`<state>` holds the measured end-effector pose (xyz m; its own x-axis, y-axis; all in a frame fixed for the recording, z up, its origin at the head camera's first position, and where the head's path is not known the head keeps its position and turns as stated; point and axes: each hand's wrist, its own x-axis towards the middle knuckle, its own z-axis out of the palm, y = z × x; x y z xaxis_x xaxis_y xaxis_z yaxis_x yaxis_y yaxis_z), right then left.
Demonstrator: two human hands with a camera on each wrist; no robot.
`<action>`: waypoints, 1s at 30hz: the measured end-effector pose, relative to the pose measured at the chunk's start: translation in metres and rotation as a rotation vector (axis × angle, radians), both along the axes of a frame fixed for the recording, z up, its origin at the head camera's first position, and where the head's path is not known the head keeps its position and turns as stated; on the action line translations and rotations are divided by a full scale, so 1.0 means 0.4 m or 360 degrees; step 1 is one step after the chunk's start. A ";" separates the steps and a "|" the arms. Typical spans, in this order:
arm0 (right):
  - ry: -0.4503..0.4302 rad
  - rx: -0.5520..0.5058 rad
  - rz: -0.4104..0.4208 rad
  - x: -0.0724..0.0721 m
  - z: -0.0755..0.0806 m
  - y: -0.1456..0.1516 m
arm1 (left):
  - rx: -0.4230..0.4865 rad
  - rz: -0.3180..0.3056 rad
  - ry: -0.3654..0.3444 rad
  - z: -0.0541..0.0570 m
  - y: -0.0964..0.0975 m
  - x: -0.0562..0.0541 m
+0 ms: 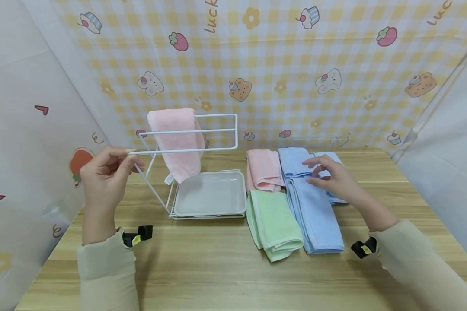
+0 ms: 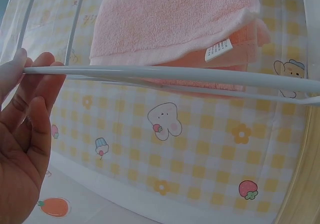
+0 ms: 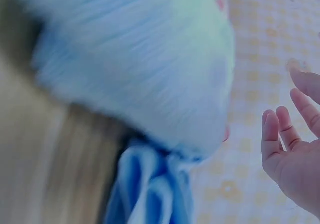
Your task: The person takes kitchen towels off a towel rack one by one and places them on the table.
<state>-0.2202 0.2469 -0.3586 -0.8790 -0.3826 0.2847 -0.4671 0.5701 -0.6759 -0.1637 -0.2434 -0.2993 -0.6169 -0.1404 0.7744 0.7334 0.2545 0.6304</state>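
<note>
My left hand [image 1: 107, 175] pinches the front left corner of a white wire rack [image 1: 183, 151] between thumb and fingers. Over the rack's upper bars hangs a folded pink towel [image 1: 179, 144], its small white label [image 2: 219, 49] visible in the left wrist view. Below it, a shallow pale tray [image 1: 211, 194] sits in the rack's base. My right hand [image 1: 332, 177] is over the folded blue towels [image 1: 317, 216], fingers slightly bent and apart, holding nothing. In the right wrist view the blue cloth [image 3: 150, 184] is blurred.
Left of the blue towels lie a folded pink towel [image 1: 263, 168] and a folded green towel [image 1: 274, 222], close to the tray's right side. Everything stands on a wooden table [image 1: 202, 268]. A yellow checked curtain [image 1: 272, 56] hangs behind it.
</note>
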 end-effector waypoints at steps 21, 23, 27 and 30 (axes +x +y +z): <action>-0.0019 -0.0359 0.0094 -0.069 0.190 -0.241 | 0.0034 -0.0069 0.0058 -0.001 -0.007 -0.004; -0.0010 -0.0393 0.0130 -0.076 0.211 -0.265 | 0.0038 -0.0071 0.0066 -0.001 -0.007 -0.004; 0.0020 -0.0459 0.0200 -0.096 0.251 -0.310 | 0.0054 -0.0081 0.0065 -0.001 -0.005 -0.003; 0.0094 -0.0470 0.0236 -0.112 0.280 -0.340 | 0.0061 -0.0095 0.0048 -0.001 -0.004 -0.003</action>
